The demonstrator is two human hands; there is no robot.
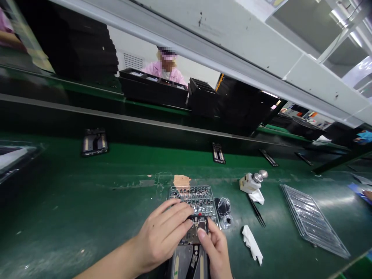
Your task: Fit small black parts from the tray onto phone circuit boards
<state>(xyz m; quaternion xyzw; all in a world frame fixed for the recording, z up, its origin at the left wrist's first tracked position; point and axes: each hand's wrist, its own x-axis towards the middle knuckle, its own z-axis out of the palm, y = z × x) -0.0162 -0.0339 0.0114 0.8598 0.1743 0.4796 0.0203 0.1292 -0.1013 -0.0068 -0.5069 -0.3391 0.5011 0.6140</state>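
Currently holding an opened phone (pixel 188 260) flat on a green conveyor belt (pixel 72 201) with both bare hands. Draping the left hand (pixel 162 236) over its upper left part, with fingers bent down onto the exposed circuit board (pixel 192 233). Pinching its right edge with the right hand (pixel 215 250), closed narrowly, thumb pressing on the board's top face. Working just short of a clear parts tray (pixel 195 199) of small dark components, lying right beyond the fingertips at the phone's far end. Sharing the belt with a crumpled plastic bag (pixel 224 211) just right of that tray, a white cloth (pixel 252 244) near the right hand's outer side, black tweezers (pixel 257 212) beyond the cloth, and a white dispenser bottle (pixel 250 182) with a metal cap farther out. Sitting well left of a long clear tray (pixel 314 221). Looking past the grip at another phone frame (pixel 94 141) far up and left, a second phone frame (pixel 218 152) straight beyond the parts tray, stacks of black trays (pixel 154 91) behind a rail, and a person in a pink smock (pixel 161 69) across the line.
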